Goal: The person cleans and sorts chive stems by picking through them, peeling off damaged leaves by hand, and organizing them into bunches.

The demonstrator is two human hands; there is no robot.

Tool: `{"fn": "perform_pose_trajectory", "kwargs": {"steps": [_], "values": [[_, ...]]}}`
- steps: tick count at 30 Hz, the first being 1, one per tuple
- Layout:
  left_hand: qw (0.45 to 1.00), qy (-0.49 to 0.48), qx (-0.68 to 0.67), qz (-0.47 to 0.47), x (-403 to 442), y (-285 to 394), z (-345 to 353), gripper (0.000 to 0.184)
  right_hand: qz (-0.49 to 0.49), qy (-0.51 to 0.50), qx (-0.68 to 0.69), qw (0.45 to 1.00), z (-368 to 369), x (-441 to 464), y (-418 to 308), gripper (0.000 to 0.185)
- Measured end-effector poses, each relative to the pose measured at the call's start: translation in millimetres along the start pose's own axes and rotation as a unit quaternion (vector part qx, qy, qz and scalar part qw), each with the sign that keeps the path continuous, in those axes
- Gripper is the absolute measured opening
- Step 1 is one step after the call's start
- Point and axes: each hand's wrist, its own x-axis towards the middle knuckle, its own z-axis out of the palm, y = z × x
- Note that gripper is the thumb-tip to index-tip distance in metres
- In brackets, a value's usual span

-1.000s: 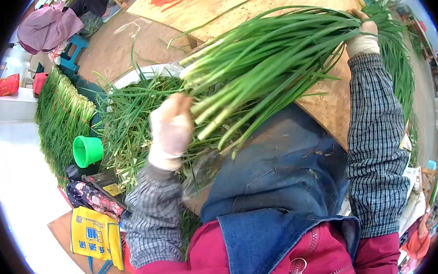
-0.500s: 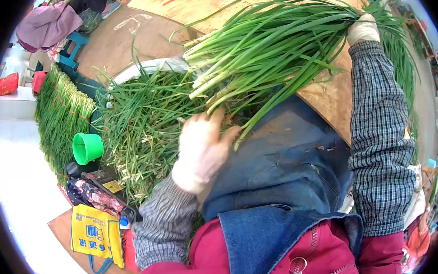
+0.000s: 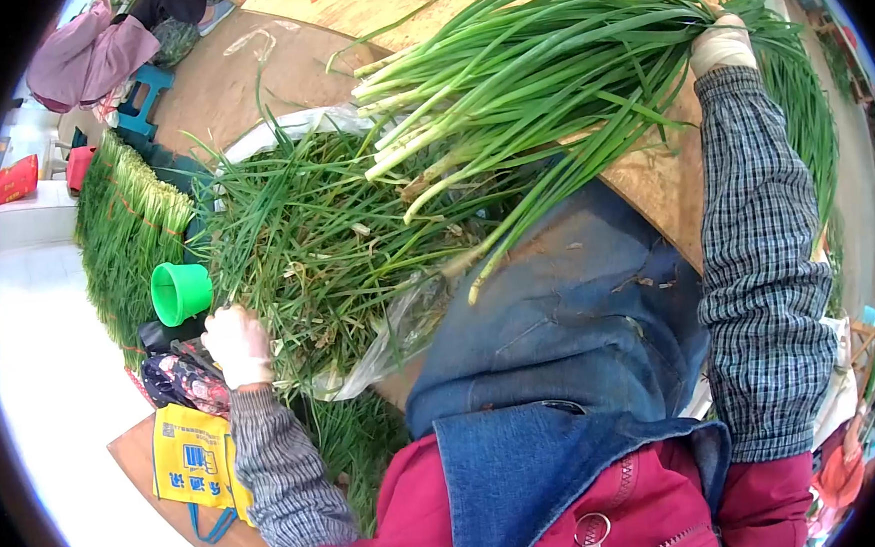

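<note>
My right hand (image 3: 722, 45), in a pale glove, is closed around the leafy end of a bunch of garlic chives (image 3: 536, 87). The pale stem ends point left, over a heap of loose chive leaves and trimmings (image 3: 326, 250). My left hand (image 3: 236, 344), also in a pale glove, is at the left edge of that heap, just below a green plastic cup (image 3: 180, 293). Its fingers are blurred and look bent; whether anything is in them does not show. Clear plastic (image 3: 392, 341) sticks out from under the heap.
Tied chive bundles (image 3: 124, 232) lie at the left. A yellow bag (image 3: 190, 459) and a flowered cloth (image 3: 184, 379) lie below my left hand. More chives (image 3: 798, 111) hang beyond my right hand on a wooden board (image 3: 668, 194). Another person's purple sleeve (image 3: 93, 54) shows at upper left.
My left hand has left the stem ends and moved down and left to the heap's edge. The chive bunch stays in my right hand, slightly shifted up and left.
</note>
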Motion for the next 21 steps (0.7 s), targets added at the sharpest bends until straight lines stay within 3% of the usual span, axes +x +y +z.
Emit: {"fn": "perform_pose_trajectory", "kwargs": {"steps": [2, 4, 5, 6, 7, 8, 10, 12, 14, 15, 16, 17, 18, 20, 21], "values": [[0.968, 0.185, -0.139, 0.100, -17, 25, -18, 0.020, -0.059, -0.033, -0.146, 0.987, -3, -4, -3, 0.027], [0.855, 0.183, -0.387, 0.292, -27, 74, -50, 0.027, -0.100, -0.046, -0.221, 0.969, -4, -8, -7, 0.029], [0.802, 0.166, -0.423, 0.388, -28, 95, -64, 0.027, -0.114, -0.049, -0.240, 0.963, -3, -8, -7, 0.030], [0.775, 0.119, -0.461, 0.416, -28, 115, -71, 0.021, -0.115, -0.047, -0.253, 0.959, -2, -10, -6, 0.030], [0.725, 0.219, -0.387, 0.526, -22, 133, -78, 0.023, -0.113, -0.052, -0.260, 0.958, -2, -12, -6, 0.029], [0.682, 0.036, -0.552, 0.479, -26, 151, -85, 0.020, -0.109, -0.056, -0.262, 0.957, -2, -13, -6, 0.029], [0.649, -0.204, -0.669, 0.300, -33, 164, -109, 0.020, -0.110, -0.067, -0.268, 0.955, -3, -17, -8, 0.029], [0.725, 0.079, -0.500, 0.467, -25, 148, -81, 0.019, -0.111, -0.074, -0.274, 0.952, -2, -17, -8, 0.029], [0.733, -0.123, -0.633, 0.215, -27, 105, -64, 0.018, -0.117, -0.078, -0.284, 0.948, -1, -13, -9, 0.028], [0.804, -0.080, -0.561, 0.178, -20, 77, -39, 0.015, -0.115, -0.079, -0.283, 0.949, -2, -12, -8, 0.028], [0.916, 0.005, -0.375, 0.142, -14, 49, -13, 0.010, -0.133, -0.041, -0.297, 0.945, 3, -11, -5, 0.028], [0.977, 0.038, -0.168, 0.123, -6, 18, 21, 0.009, -0.134, -0.044, -0.295, 0.945, 3, -11, -5, 0.028], [0.996, -0.025, 0.015, 0.088, -12, 9, 1, 0.008, -0.128, -0.051, -0.283, 0.949, 3, -9, -6, 0.027], [0.954, 0.228, -0.083, 0.177, -18, 13, -17, 0.016, -0.108, -0.073, -0.250, 0.959, 7, 2, -3, 0.027], [0.913, 0.280, -0.188, 0.230, -25, 32, -44, 0.019, -0.100, -0.082, -0.237, 0.963, 10, 3, -4, 0.027]]}}
